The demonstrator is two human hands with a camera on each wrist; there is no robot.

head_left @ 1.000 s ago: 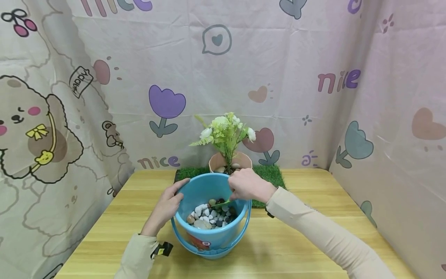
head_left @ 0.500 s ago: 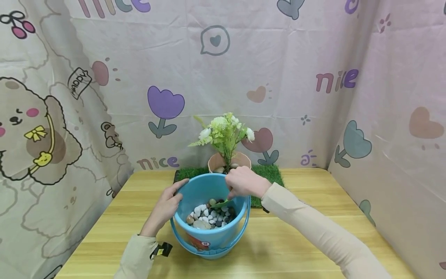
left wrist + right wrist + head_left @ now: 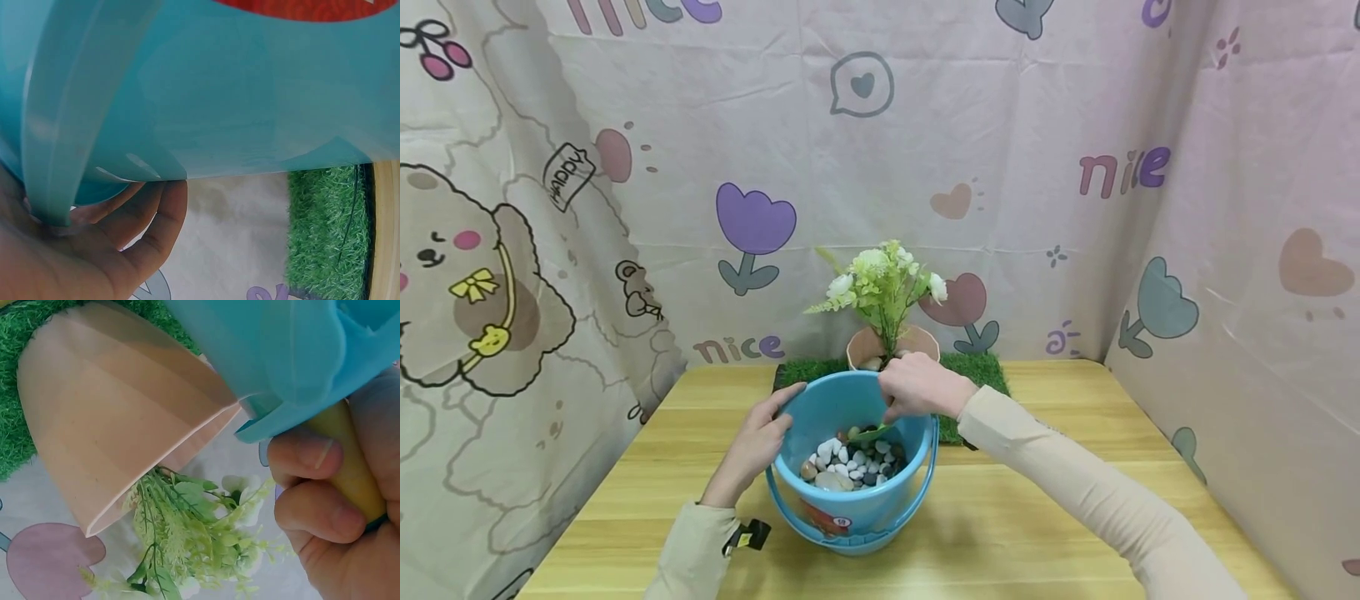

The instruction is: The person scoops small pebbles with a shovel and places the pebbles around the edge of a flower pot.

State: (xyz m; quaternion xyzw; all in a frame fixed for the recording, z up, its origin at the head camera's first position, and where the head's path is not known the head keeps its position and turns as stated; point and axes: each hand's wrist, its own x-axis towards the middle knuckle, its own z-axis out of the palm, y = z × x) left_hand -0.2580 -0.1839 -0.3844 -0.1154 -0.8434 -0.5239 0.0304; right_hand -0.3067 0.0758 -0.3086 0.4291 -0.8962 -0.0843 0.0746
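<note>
A light blue bucket (image 3: 880, 514) stands on the wooden table with white, brown and dark pebbles (image 3: 847, 468) in its bottom. My left hand (image 3: 752, 446) grips its rim at the left; in the left wrist view the fingers bend round the bucket's edge beside the handle strap (image 3: 69, 106). Over the right rim, my right hand (image 3: 925, 385) reaches in, holding a small trowel (image 3: 868, 432). The green blade lies against the pebbles at the back of the heap. Its yellow grip (image 3: 353, 462) is wrapped by the curled fingers in the right wrist view.
Just behind the bucket, a peach flowerpot (image 3: 119, 406) holds stones and white-green artificial flowers (image 3: 880, 283). Beneath it lies a green grass mat (image 3: 820, 368). Printed cloth (image 3: 865, 167) hangs at the back and both sides of the table (image 3: 1037, 500).
My right hand has shifted slightly left, and the trowel's blade has moved left across the pebbles with it. The left hand keeps its place on the bucket.
</note>
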